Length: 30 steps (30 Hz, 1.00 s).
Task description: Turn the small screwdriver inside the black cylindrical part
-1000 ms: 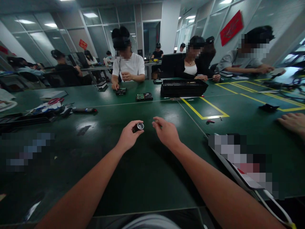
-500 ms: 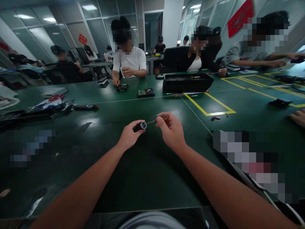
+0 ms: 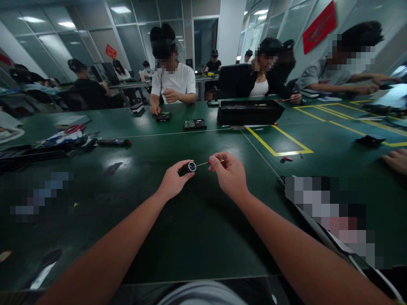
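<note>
Held above the green table, a small black cylindrical part (image 3: 191, 167) shows a pale ring around its open end. My left hand (image 3: 174, 180) is closed around it, with that end turned to the right. My right hand (image 3: 229, 173) grips a screwdriver (image 3: 203, 163) by its handle, which is partly hidden by the fingers. The thin metal shaft points left, and its tip is at the ring's edge; whether it touches a screw cannot be made out.
Beyond my hands lie a circuit-board device (image 3: 195, 123) and a long black open box (image 3: 250, 112). Tools and gloves (image 3: 68, 135) lie at the left, a dark cylinder (image 3: 113, 142) beside them. Yellow tape (image 3: 294, 152) marks the right. Several people sit around the table (image 3: 152, 254).
The screwdriver and both hands hold nearly the same pose. Across the table, the person in white has turned their head to the side.
</note>
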{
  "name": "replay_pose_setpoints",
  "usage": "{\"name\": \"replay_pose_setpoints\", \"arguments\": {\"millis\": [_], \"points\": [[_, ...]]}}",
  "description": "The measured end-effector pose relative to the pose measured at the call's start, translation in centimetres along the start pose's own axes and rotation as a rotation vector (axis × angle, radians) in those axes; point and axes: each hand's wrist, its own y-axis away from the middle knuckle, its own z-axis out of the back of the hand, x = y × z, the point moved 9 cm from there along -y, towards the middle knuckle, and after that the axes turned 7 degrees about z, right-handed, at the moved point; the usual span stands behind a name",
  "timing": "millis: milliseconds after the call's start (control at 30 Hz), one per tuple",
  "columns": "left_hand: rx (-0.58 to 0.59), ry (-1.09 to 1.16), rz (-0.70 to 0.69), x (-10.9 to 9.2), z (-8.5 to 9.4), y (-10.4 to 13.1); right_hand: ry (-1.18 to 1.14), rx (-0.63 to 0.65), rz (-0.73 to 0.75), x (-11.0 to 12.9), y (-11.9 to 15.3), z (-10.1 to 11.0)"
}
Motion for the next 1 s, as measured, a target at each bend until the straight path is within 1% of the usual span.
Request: {"name": "replay_pose_setpoints", "arguments": {"millis": [200,300,500,700,833,1000], "points": [[0.018,0.017,-0.012,-0.3,-0.2,0.0,-0.098,-0.075,-0.099,-1.5,-0.1,0.3],[0.026,0.029,-0.026,-0.3,-0.3,0.0,-0.130,-0.082,-0.121,-1.9,-0.2,0.3],[0.038,0.041,-0.028,-0.2,-0.4,0.0,-0.098,-0.077,-0.127,-2.1,-0.3,0.6],[0.047,0.068,-0.019,0.0,-0.5,-0.2,-0.209,-0.092,-0.147,-2.8,-0.3,0.4],[0.064,0.065,-0.022,0.2,-0.7,-0.3,-0.248,-0.084,-0.136,-3.2,-0.3,0.2],[0.074,0.065,-0.028,0.3,-0.8,-0.3,-0.199,-0.071,-0.117,-3.4,-0.3,0.1]]}}
